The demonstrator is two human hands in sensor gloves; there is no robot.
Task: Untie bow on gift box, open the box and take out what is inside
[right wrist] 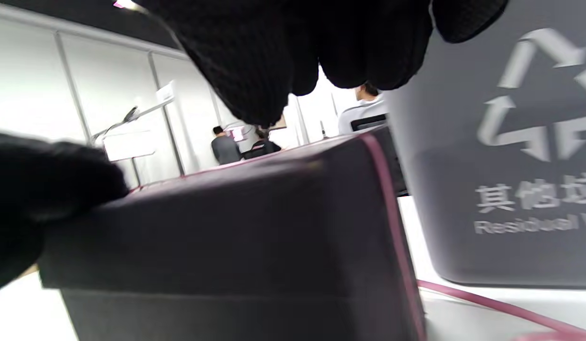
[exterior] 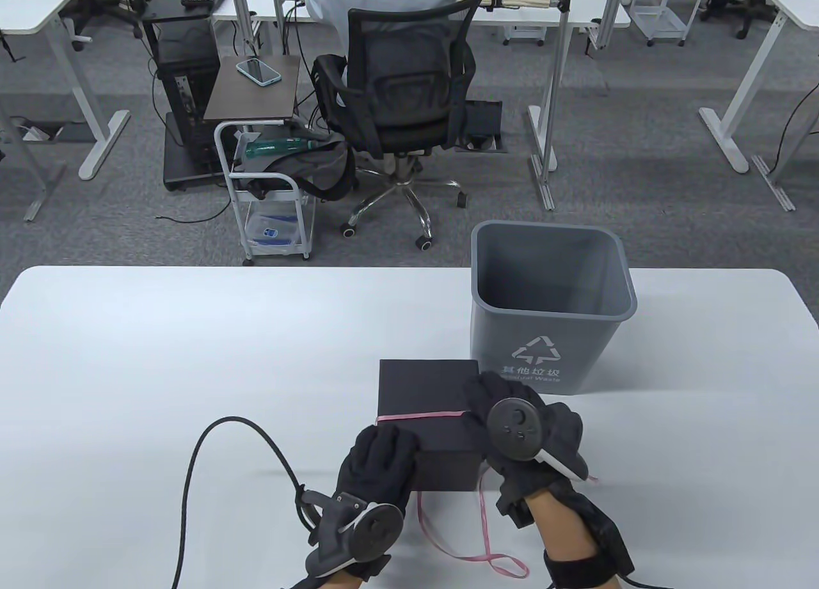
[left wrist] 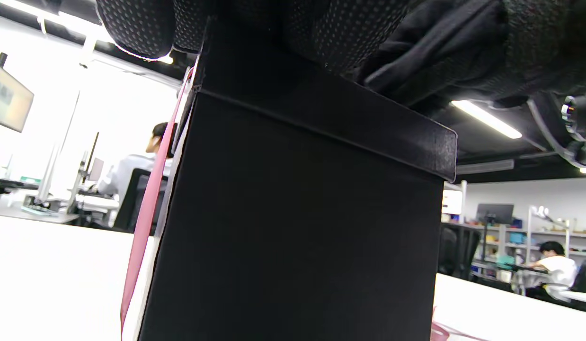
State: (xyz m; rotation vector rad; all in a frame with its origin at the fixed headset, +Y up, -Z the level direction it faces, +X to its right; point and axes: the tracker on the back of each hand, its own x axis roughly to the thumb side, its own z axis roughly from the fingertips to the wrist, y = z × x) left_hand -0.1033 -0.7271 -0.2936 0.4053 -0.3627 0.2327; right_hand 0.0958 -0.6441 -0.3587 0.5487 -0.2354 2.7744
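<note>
Sitting near the front middle of the white tabletop [exterior: 160,359] is the black gift box [exterior: 425,391], lid on, its sides running roughly square to the tabletop's edges. I see a thin pink ribbon [exterior: 422,415] crossing the lid from left to right; its loose tail drops off the near side and curls in a loop on the tabletop in front of the box. No bow shows on the lid, though part of the lid is covered by my hands.

My left hand [exterior: 377,461] lies over the box's near left corner, fingers bent over the lid edge; in the left wrist view the glove presses on the lid from above, and the lid's seam shows as a line across the dark wall. My right hand [exterior: 512,423] covers the box's right side, where the ribbon meets it. I cannot tell whether those fingers pinch the ribbon or only rest there; the right wrist view shows fingertips hanging above the lid, blurred.

Just behind and right of the box stands a grey waste bin [exterior: 553,307], close to the right hand. A black cable [exterior: 192,461] arcs over the tabletop on the left.
</note>
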